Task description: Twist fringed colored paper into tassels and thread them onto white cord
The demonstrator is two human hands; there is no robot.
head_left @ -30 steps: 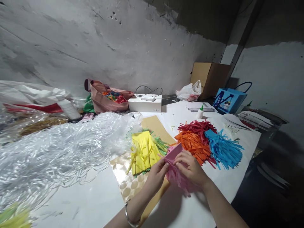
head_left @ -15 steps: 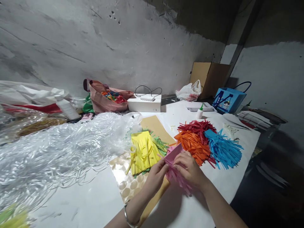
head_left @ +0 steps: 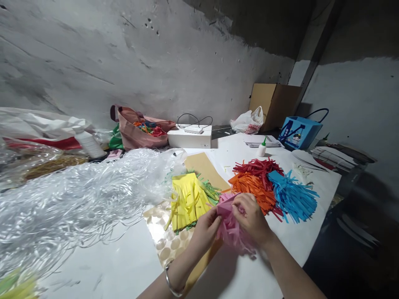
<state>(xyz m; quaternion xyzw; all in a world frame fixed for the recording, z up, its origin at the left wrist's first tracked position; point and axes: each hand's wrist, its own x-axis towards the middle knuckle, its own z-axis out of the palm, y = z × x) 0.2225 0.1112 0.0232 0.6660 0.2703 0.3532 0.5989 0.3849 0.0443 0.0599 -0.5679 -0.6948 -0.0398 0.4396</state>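
Observation:
Both my hands hold a pink fringed paper piece [head_left: 230, 228] just above the white table [head_left: 131, 261]. My left hand [head_left: 205, 228] pinches its left edge with closed fingers. On the paper's upper right part my right hand [head_left: 252, 218] is curled, rolling it. The fringe hangs down and is blurred. Left of my hands lies a yellow fringed paper [head_left: 187, 199] on green fringe. To the right lie orange [head_left: 254, 191], red [head_left: 257, 166] and blue [head_left: 291, 195] fringed papers.
A big heap of clear plastic strips [head_left: 68, 203] fills the left side. A pink bag [head_left: 137, 131], a white box [head_left: 190, 137], a glue bottle [head_left: 262, 147], a blue gift bag [head_left: 299, 131] and a cardboard box [head_left: 274, 101] stand at the back. Brown paper [head_left: 205, 166] lies mid-table.
The flat pink top edge has been rolled over; my right hand has moved up over the paper and the fringe has swung.

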